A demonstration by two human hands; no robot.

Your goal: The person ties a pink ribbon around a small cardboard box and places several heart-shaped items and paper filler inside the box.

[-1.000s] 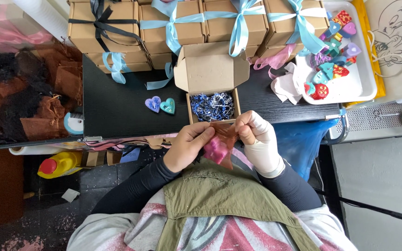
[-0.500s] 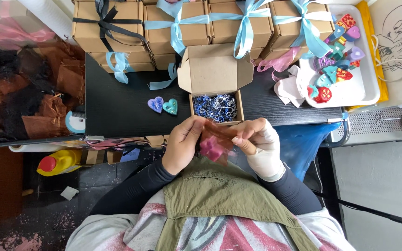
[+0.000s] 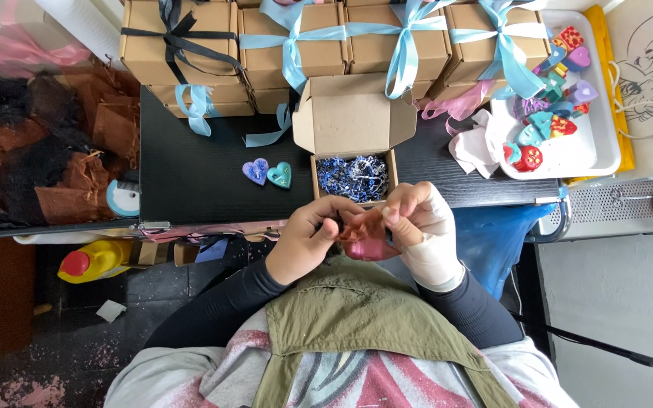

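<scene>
1. Both hands up close at the near edge of the black surface (image 3: 190,174), pinching the same small pink pouch (image 3: 368,238) of sheer fabric.
2. Left hand (image 3: 307,242) curled tight, fingertips clamped on the pouch's left top edge. Right hand (image 3: 421,227) closed too, thumb and forefinger nipping the right side of the pouch's mouth. Wrapped in something pale, a bandage or glove, hard to say which.
3. Pouch hanging between the two hands, just near of the open box, off the surface. Contents not visible.
4. Open kraft box (image 3: 353,170) right behind the hands, lid flipped up toward the far side. Filled with blue and white shredded stuffing (image 3: 353,177).
5. Two little hearts (image 3: 267,172) just left of the box, one purple, one teal, side by side, lying flat.
6. Far edge: row of closed kraft boxes (image 3: 341,38), most tied with light blue ribbon, the leftmost one with black ribbon.
7. White tray (image 3: 595,143) on the right, holding a bunch of small colourful shapes (image 3: 546,121) in red, teal and purple. Crumpled pale fabric (image 3: 474,147) just left of the tray.
8. Left side: pile of brown and black organza bags (image 3: 39,151).
9. Yellow bottle with red cap (image 3: 92,261) lower down on the left, below the surface edge.
</scene>
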